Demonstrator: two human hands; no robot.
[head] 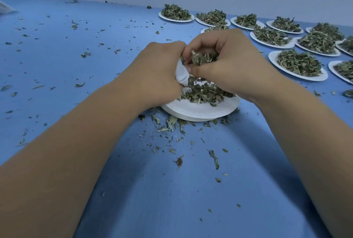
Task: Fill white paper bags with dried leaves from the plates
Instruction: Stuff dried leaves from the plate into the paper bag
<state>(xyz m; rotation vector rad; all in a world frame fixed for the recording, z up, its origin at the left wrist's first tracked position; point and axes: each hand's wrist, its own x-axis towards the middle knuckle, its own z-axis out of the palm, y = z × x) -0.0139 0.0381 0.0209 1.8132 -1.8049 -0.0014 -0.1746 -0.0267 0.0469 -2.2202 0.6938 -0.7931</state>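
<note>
Right grip [225,61] pinches crumbly green dried leaves [203,59] above the crumpled white paper bag [181,74] the left grip [158,71] clutches.

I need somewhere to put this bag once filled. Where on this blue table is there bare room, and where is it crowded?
Roomiest: the blue table left of the left hand, with only scattered leaf crumbs. Also the near strip between the forearms, this side of the white plate. Crowded: the far right, where leaf-heaped plates sit close together.
</note>
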